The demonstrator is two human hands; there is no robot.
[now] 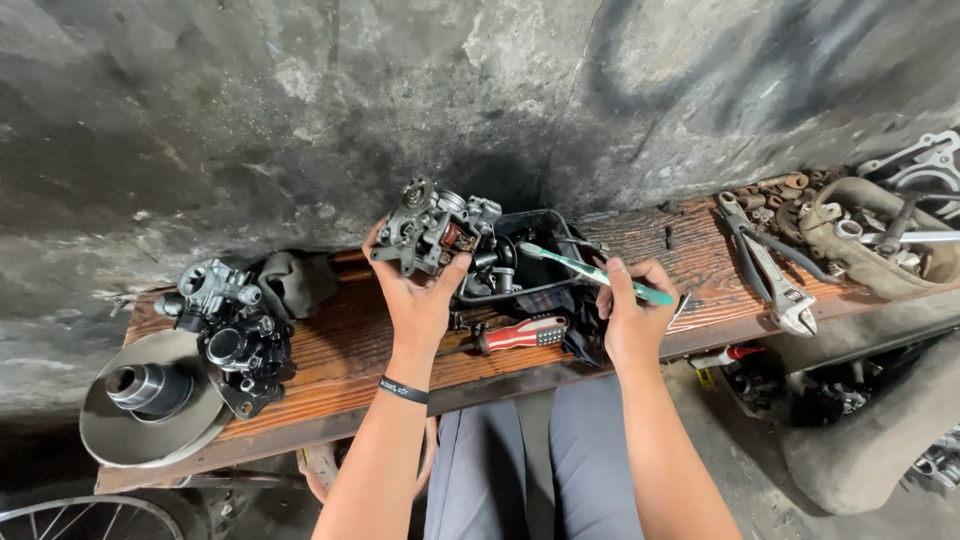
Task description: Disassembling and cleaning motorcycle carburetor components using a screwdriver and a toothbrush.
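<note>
Over bench: left hand (418, 300) holds grimy grey carburetor (432, 228); right hand (630, 315) grips toothbrush (592, 271).

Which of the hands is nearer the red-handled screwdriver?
Right. The right hand is just right of the red-handled screwdriver; the left hand is raised up-left, holding the carburetor.

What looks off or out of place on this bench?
A household toothbrush in the right hand, head over the black tray, beside the carburetor in the left hand. The pulley disc overhangs the plank's front edge.
</note>
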